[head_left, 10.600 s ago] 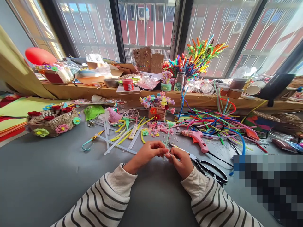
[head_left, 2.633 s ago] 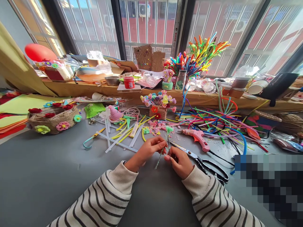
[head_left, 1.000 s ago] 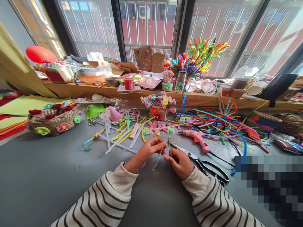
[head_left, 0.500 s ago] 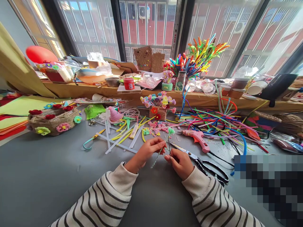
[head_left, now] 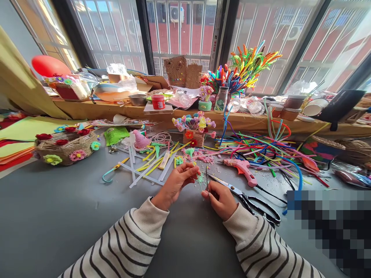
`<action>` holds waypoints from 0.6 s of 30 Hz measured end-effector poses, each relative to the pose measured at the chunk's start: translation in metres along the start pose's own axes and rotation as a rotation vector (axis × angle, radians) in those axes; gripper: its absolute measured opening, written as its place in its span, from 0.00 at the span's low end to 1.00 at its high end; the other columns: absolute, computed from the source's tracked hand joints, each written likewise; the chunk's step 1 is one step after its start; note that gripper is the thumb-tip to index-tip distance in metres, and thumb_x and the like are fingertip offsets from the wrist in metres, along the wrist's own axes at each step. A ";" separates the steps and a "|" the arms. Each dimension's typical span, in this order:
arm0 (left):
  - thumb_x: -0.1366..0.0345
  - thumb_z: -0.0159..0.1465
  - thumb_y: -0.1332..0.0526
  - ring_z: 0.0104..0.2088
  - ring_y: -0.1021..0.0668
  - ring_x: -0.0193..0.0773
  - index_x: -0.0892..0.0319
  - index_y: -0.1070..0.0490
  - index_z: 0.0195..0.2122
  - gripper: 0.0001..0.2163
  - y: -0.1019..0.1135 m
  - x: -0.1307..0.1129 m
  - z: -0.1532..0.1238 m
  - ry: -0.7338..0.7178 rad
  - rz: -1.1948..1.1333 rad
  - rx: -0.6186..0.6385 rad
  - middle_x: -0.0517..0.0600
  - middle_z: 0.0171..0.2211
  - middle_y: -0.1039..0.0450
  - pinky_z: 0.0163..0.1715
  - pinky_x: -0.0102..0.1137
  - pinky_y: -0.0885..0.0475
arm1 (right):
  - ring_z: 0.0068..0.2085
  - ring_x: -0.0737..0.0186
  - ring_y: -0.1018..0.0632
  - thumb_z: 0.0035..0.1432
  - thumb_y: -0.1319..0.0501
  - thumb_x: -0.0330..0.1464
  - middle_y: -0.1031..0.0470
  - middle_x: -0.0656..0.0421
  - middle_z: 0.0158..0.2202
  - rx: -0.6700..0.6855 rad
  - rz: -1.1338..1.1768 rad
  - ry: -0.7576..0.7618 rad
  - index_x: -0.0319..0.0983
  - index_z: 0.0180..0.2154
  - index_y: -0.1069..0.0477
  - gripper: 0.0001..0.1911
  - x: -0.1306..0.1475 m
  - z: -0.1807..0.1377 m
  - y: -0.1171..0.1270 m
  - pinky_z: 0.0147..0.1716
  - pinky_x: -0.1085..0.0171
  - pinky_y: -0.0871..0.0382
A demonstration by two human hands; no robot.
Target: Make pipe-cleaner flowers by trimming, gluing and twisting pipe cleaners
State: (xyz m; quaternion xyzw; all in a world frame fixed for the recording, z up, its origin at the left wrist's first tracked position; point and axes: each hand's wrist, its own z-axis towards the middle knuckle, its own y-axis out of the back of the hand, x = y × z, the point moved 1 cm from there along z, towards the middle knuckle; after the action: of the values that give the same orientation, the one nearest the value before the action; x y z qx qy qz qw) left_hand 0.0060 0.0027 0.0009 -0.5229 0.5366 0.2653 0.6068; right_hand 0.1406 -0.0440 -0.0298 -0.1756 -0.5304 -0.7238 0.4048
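My left hand (head_left: 175, 184) is closed in a pinch on a green pipe-cleaner stem topped with a small teal flower head (head_left: 189, 151), which tilts up and to the left above my fingers. A fuzzy green bit of the stem (head_left: 199, 178) shows between my hands. My right hand (head_left: 220, 197) is closed on a thin dark wire (head_left: 206, 180) that stands upright from its fingertips. Both hands hover just above the grey table (head_left: 58, 216), close together, with striped sleeves behind them.
Black-handled scissors (head_left: 252, 202) and a pink glue gun (head_left: 241, 168) lie right of my hands. Loose pipe cleaners (head_left: 261, 148) are piled behind, with clear glue sticks (head_left: 139, 172), a twine basket of flowers (head_left: 65, 150) at left and a small flower box (head_left: 193, 129). The window ledge (head_left: 116, 111) is cluttered.
The teal flower head has swung from above my right hand to the left, above my left fingers. My left hand has turned slightly; the right hand has stayed in place.
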 end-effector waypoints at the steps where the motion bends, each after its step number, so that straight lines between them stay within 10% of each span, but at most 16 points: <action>1: 0.65 0.45 0.38 0.22 0.33 0.24 0.61 0.36 0.24 0.08 0.001 0.000 0.000 -0.021 -0.017 -0.029 0.43 0.22 0.34 0.24 0.21 0.39 | 0.19 0.71 0.43 0.50 0.52 0.42 0.47 0.65 0.16 -0.015 -0.004 0.002 0.38 0.17 0.49 0.18 0.000 0.000 0.000 0.18 0.70 0.50; 7: 0.64 0.47 0.40 0.17 0.36 0.22 0.61 0.36 0.22 0.07 0.002 -0.004 0.000 -0.213 0.013 -0.174 0.40 0.15 0.38 0.20 0.20 0.41 | 0.21 0.69 0.39 0.52 0.54 0.42 0.43 0.62 0.19 -0.106 -0.039 -0.072 0.38 0.18 0.45 0.18 -0.005 0.003 0.003 0.21 0.69 0.46; 18: 0.65 0.49 0.41 0.36 0.28 0.37 0.62 0.32 0.33 0.11 0.000 -0.005 -0.002 -0.300 0.096 -0.085 0.51 0.32 0.28 0.37 0.32 0.34 | 0.34 0.61 0.33 0.49 0.46 0.37 0.35 0.54 0.30 -0.261 0.025 -0.105 0.37 0.20 0.35 0.11 -0.013 0.004 0.005 0.35 0.61 0.40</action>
State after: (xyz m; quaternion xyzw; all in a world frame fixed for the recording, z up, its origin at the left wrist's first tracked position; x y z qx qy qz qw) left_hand 0.0042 0.0013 0.0056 -0.4764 0.4525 0.3917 0.6441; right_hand 0.1516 -0.0352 -0.0343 -0.2709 -0.4499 -0.7716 0.3590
